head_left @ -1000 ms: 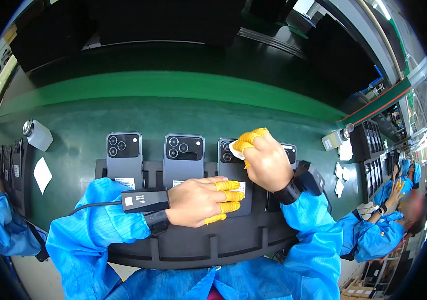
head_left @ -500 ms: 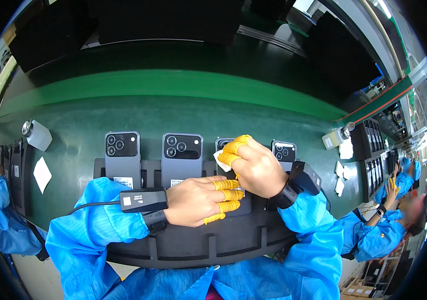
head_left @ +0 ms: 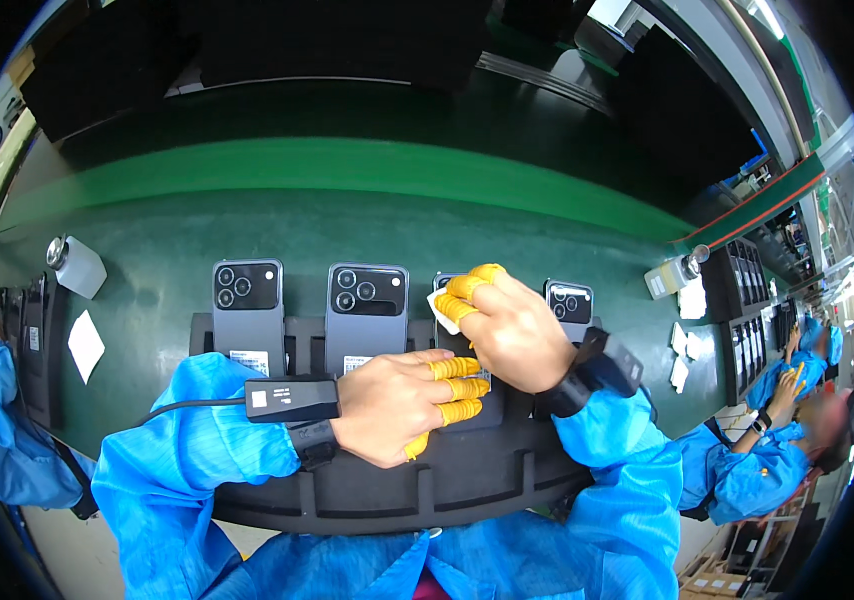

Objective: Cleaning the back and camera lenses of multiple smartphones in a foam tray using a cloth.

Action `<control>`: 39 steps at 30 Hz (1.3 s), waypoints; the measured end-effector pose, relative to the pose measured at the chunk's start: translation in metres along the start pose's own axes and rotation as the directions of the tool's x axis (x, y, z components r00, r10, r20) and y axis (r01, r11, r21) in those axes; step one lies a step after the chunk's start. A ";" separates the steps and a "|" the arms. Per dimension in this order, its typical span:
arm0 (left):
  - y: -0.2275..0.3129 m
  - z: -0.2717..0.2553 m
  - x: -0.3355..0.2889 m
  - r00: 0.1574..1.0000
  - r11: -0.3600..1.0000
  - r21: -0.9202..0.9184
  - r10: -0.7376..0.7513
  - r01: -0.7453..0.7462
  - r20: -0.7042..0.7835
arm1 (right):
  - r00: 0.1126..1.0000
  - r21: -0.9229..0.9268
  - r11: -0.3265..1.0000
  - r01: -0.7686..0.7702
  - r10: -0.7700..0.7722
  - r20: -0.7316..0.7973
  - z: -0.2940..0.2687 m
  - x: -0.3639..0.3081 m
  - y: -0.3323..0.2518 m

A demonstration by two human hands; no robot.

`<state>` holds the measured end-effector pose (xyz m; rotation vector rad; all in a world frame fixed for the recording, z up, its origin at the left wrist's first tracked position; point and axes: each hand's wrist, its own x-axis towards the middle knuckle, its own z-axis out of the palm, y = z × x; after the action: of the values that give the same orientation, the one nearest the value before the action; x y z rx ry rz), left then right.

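My right hand (head_left: 519, 338) pinches a folded white wipe (head_left: 443, 312) against the camera area of the third phone from the left (head_left: 477, 418). Yellow finger covers wrap several fingers on both hands. Across the lower back of that same phone lies my left hand (head_left: 387, 408), its fingers stretched out and pointing right. Both hands hide most of this phone. Two more dark blue-grey phones, one at far left (head_left: 248, 318) and one beside it (head_left: 367, 325), lie back-up with labels. A fourth phone (head_left: 569, 302) is partly covered by my right wrist. All rest on a black slotted tray (head_left: 367, 498).
A white bottle (head_left: 77, 267) and a white sheet (head_left: 87, 346) are at left on the green table (head_left: 347, 228). At right are another bottle (head_left: 672, 274), crumpled wipes (head_left: 680, 372) and black trays of phones (head_left: 744, 350). Co-workers in blue sit at both sides.
My right hand and the wipe have shifted slightly over the camera area. My left hand stays on the phone, its little finger curled in more.
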<state>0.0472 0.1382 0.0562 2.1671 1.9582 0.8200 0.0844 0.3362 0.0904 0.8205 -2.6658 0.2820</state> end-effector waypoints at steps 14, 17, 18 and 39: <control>-0.002 0.007 -0.002 0.999 0.999 -0.031 -0.037 0.037 -0.021 | 0.972 0.055 0.971 -0.233 0.235 -0.014 -0.024 -0.010 -0.009; -0.002 0.007 0.000 0.999 0.999 -0.033 -0.041 0.041 0.001 | 0.986 -0.004 0.987 -0.159 0.158 -0.052 -0.006 -0.001 -0.011; -0.003 0.007 0.001 0.999 0.999 -0.031 -0.044 0.045 0.013 | 0.985 -0.018 0.985 -0.174 0.174 -0.021 -0.005 0.001 -0.012; -0.003 0.009 -0.004 0.999 0.998 -0.042 -0.038 0.036 -0.029 | 0.999 -0.096 0.995 -0.015 0.011 -0.044 -0.011 -0.003 0.027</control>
<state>0.0487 0.1372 0.0466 2.1014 1.9707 0.8835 0.0742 0.3632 0.0968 0.7587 -2.6225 0.1707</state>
